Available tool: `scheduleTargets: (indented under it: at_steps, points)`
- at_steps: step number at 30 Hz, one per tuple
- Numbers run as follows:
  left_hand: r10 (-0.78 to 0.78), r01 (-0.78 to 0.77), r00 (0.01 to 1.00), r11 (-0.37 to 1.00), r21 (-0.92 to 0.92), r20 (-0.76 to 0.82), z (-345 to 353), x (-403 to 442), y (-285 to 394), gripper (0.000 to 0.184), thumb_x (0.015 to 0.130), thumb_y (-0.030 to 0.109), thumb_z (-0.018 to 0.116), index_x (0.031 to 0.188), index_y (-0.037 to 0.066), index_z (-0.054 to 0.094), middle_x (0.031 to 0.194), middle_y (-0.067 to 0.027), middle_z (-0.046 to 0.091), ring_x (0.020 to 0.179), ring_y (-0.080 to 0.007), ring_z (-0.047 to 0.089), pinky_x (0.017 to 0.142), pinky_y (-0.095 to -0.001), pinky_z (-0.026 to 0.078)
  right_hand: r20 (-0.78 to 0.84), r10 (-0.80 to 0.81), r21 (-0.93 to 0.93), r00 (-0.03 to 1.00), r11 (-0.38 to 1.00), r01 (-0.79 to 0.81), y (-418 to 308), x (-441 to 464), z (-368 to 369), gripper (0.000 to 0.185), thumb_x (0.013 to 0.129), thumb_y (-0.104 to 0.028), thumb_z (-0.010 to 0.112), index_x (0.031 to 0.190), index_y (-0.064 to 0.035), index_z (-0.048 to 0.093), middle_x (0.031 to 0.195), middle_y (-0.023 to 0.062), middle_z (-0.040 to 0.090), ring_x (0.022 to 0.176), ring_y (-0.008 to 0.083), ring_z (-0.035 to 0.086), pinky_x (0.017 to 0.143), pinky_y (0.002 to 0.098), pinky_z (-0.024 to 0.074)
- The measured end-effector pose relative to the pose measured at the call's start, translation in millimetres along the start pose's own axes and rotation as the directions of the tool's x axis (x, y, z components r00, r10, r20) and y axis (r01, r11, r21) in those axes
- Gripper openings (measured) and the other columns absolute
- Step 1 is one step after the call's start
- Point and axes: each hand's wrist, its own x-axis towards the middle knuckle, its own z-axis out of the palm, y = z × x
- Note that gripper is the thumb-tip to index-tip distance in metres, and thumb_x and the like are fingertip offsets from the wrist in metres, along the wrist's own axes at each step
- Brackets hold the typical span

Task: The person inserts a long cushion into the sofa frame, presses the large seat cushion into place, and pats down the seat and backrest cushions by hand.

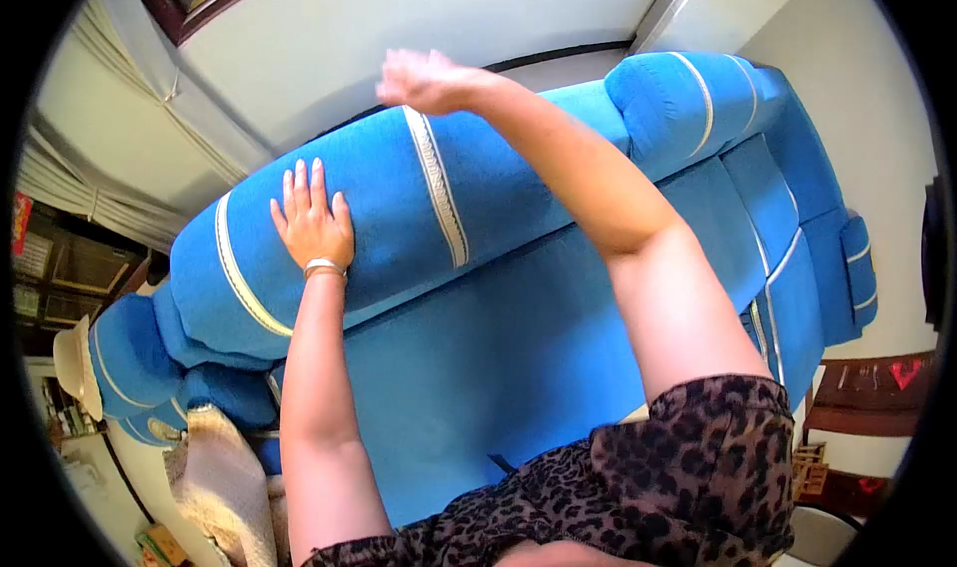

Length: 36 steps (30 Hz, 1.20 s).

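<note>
My left hand point(316, 223) lies flat with its fingers spread on the backrest cushion point(374, 198) of a blue sofa point(498, 358). A bracelet point(324, 265) circles that wrist, and nothing shows under the palm. My right hand point(419, 81) is up over the top edge of the backrest, close to a pale patterned trim band point(437, 183). Motion blurs its fingers, so I cannot make out their shape or whether they touch the cushion.
A second blue cushion point(668, 109) fills the backrest's right end. On the left arm hangs a cream hat point(76, 368), with a beige cloth point(224, 487) below it. Curtains point(150, 99) hang at the left, and a white wall point(399, 24) stands behind the sofa.
</note>
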Motion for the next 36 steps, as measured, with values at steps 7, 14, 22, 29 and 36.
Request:
scheduleTargets:
  at_steps: [7, 14, 22, 29, 36]
  points:
    - [-0.01, 0.009, 1.0, 0.999, 0.041, 0.017, 0.9, 7.3, 3.9, 0.056, 0.092, 0.034, 0.051, 0.146, 0.021, 0.044, 0.154, -0.0032, 0.039, 0.144, -0.0216, 0.031, 0.117, -0.0511, 0.017, 0.15, 0.232, -0.368, 0.961, 0.915, -0.164, 88.1, -7.8, 25.1, 0.053, 0.101, -0.039, 0.038, 0.141, -0.0058, 0.049, 0.147, 0.0147, 0.045, 0.134, 0.034, 0.044, 0.114, 0.0641, 0.0178]
    - [0.039, -0.04, 0.999, 0.993, 0.109, 0.017, 1.5, 5.9, 3.0, 0.053, 0.097, 0.031, 0.042, 0.149, 0.021, 0.04, 0.156, -0.0019, 0.036, 0.145, -0.0212, 0.03, 0.117, -0.0495, 0.015, -0.663, -0.057, -0.149, 0.747, 0.987, -0.056, 139.0, -61.0, 82.8, 0.049, 0.096, -0.042, 0.046, 0.135, -0.0154, 0.055, 0.139, 0.011, 0.053, 0.132, 0.0258, 0.047, 0.114, 0.0513, 0.0244]
    - [0.044, -0.043, 0.999, 0.993, 0.113, -0.006, 5.0, 5.9, 2.3, 0.055, 0.095, 0.03, 0.043, 0.149, 0.018, 0.041, 0.156, -0.0025, 0.037, 0.145, -0.0224, 0.03, 0.117, -0.0507, 0.015, -0.762, 0.559, 0.338, 0.327, 0.774, -0.536, 309.6, -144.5, 76.6, 0.067, 0.092, -0.04, 0.055, 0.144, -0.0017, 0.037, 0.153, 0.0192, 0.034, 0.141, 0.0341, 0.033, 0.115, 0.0531, 0.0236]
    - [0.049, -0.049, 0.999, 0.989, 0.143, 0.006, 6.0, 6.8, 1.7, 0.056, 0.095, 0.03, 0.039, 0.149, 0.018, 0.04, 0.156, -0.002, 0.036, 0.145, -0.0226, 0.03, 0.117, -0.0513, 0.014, -0.303, 0.873, 0.287, 0.383, 0.467, -0.836, 247.1, -50.0, 155.4, 0.083, 0.094, -0.062, 0.035, 0.151, -0.001, 0.029, 0.161, 0.0189, 0.018, 0.147, 0.0337, 0.022, 0.119, 0.0542, 0.0102]
    - [0.061, -0.06, 0.998, 0.989, 0.137, -0.002, 8.2, 6.3, 0.4, 0.057, 0.095, 0.033, 0.034, 0.149, 0.016, 0.04, 0.156, -0.0029, 0.037, 0.145, -0.0233, 0.03, 0.117, -0.0505, 0.013, -0.687, 0.725, 0.722, -0.05, 0.689, 0.057, 276.6, -21.1, 78.0, 0.06, 0.095, -0.029, 0.053, 0.142, 0.0058, 0.036, 0.141, 0.0268, 0.046, 0.13, 0.0397, 0.046, 0.108, 0.0497, 0.035]
